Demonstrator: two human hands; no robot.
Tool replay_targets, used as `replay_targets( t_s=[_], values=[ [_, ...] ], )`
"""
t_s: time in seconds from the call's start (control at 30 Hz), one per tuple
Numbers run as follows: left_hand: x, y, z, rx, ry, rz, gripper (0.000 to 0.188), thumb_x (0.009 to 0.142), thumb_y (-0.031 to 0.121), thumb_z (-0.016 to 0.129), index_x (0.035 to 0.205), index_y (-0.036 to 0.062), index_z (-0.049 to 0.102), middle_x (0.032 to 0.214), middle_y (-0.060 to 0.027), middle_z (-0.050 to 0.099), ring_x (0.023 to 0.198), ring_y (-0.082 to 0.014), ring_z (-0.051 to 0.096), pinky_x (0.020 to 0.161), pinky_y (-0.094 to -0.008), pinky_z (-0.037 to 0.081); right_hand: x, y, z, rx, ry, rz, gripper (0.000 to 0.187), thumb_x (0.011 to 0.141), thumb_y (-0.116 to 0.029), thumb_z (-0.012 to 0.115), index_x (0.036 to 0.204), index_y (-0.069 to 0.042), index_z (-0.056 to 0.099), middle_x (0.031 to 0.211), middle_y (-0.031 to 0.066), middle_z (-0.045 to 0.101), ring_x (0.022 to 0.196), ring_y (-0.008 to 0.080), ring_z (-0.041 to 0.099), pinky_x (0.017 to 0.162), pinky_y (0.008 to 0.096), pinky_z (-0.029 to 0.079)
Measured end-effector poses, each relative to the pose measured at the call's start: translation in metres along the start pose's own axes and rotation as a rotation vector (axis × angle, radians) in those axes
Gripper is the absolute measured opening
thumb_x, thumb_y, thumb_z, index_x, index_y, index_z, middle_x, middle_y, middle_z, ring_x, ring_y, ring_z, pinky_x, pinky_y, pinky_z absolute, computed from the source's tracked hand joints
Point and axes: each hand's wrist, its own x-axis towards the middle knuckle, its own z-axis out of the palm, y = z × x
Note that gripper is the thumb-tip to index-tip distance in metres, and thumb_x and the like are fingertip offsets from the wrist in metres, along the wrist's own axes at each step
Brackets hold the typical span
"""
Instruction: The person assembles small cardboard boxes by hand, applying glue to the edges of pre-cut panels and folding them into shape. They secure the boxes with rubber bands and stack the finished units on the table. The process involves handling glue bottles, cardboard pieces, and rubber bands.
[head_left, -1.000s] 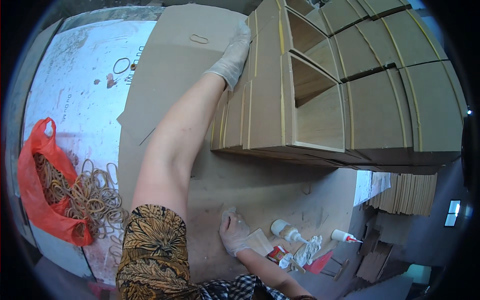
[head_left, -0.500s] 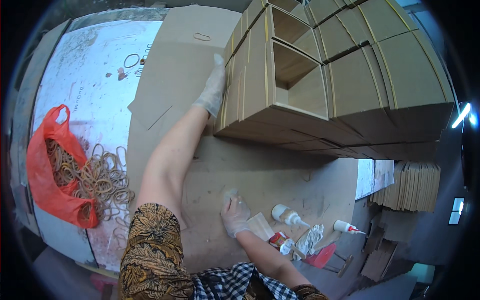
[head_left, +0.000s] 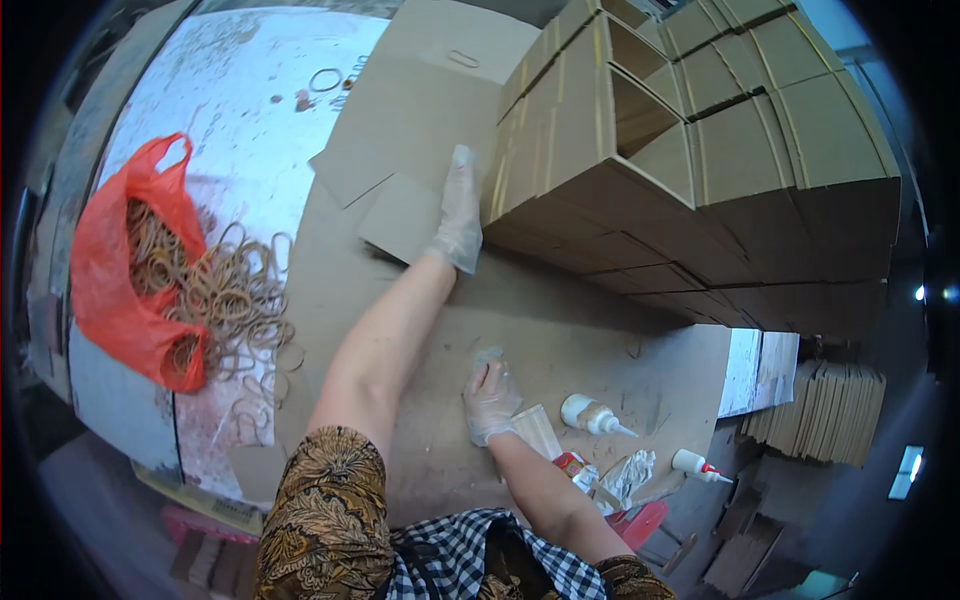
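Observation:
My left hand (head_left: 458, 215), in a clear thin glove, reaches along the left side of a stack of cardboard boxes (head_left: 600, 215) with its fingers stretched out. Beside it is a cardboard piece (head_left: 402, 218) with a dark shadow under its near edge; whether the hand touches it, I cannot tell. My right hand (head_left: 490, 400), gloved too, is low over the cardboard-covered table (head_left: 420, 460) with its fingers curled in and nothing visible in them. Near it are a flat light piece of board (head_left: 538, 432) and a white glue bottle (head_left: 590, 414) lying on its side.
A red plastic bag (head_left: 130, 290) spills rubber bands (head_left: 235, 300) at left. A second glue bottle with a red tip (head_left: 695, 464), a crumpled wrapper (head_left: 628, 478) and a red packet (head_left: 572, 464) lie at the near right. Stacked cardboard sheets (head_left: 825, 410) stand beyond.
The view has shifted, so most things sit further right. My left hand has come down nearer along the stack's side. A cardboard piece now shows beside it. My right hand stays curled.

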Motion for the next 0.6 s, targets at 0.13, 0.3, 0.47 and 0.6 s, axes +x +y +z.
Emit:
replay_targets(
  t_s=[0.13, 0.3, 0.47, 0.6],
  values=[
    [-0.131, 0.014, -0.015, -0.115, -0.116, 0.119, 0.068, 0.105, 0.049, 0.037, 0.153, 0.0021, 0.027, 0.157, -0.0100, 0.032, 0.145, -0.0212, 0.031, 0.120, -0.0355, 0.020, 0.000, 0.001, 0.000, -0.064, 0.041, 0.017, 0.025, 0.092, -0.023, 0.055, 0.113, -0.009, 0.053, 0.097, 0.0172, 0.066, 0.079, 0.0367, 0.067, 0.066, 0.0517, 0.053],
    [-0.331, 0.036, -0.053, -0.095, -0.307, -0.419, 0.047, 0.103, 0.036, 0.051, 0.140, 0.0065, 0.051, 0.136, -0.0078, 0.058, 0.127, -0.0182, 0.052, 0.106, -0.0315, 0.042, 0.007, 0.018, -0.002, -0.044, -0.405, 0.113, 0.045, 0.100, -0.034, 0.043, 0.135, -0.007, 0.044, 0.122, 0.0228, 0.060, 0.106, 0.0394, 0.062, 0.089, 0.0513, 0.048],
    [-0.504, 0.035, -0.144, 0.273, -0.063, -0.260, 0.041, 0.103, 0.027, 0.053, 0.135, 0.0020, 0.055, 0.133, -0.0109, 0.060, 0.124, -0.0201, 0.056, 0.109, -0.0341, 0.042, 0.008, -0.018, -0.031, -0.041, -0.221, 0.078, 0.038, 0.103, -0.033, 0.035, 0.126, -0.006, 0.049, 0.119, 0.0219, 0.061, 0.107, 0.0396, 0.061, 0.089, 0.0486, 0.049],
    [-0.657, 0.023, -0.225, 0.339, 0.839, -0.076, 0.034, 0.100, 0.018, 0.056, 0.128, -0.0005, 0.059, 0.124, -0.0115, 0.065, 0.117, -0.0201, 0.060, 0.103, -0.0326, 0.047, 0.019, 0.014, 0.009, -0.007, -0.065, -0.119, 0.033, 0.103, -0.031, 0.035, 0.118, -0.006, 0.050, 0.111, 0.0191, 0.062, 0.099, 0.0390, 0.063, 0.081, 0.0502, 0.050]
  ],
)
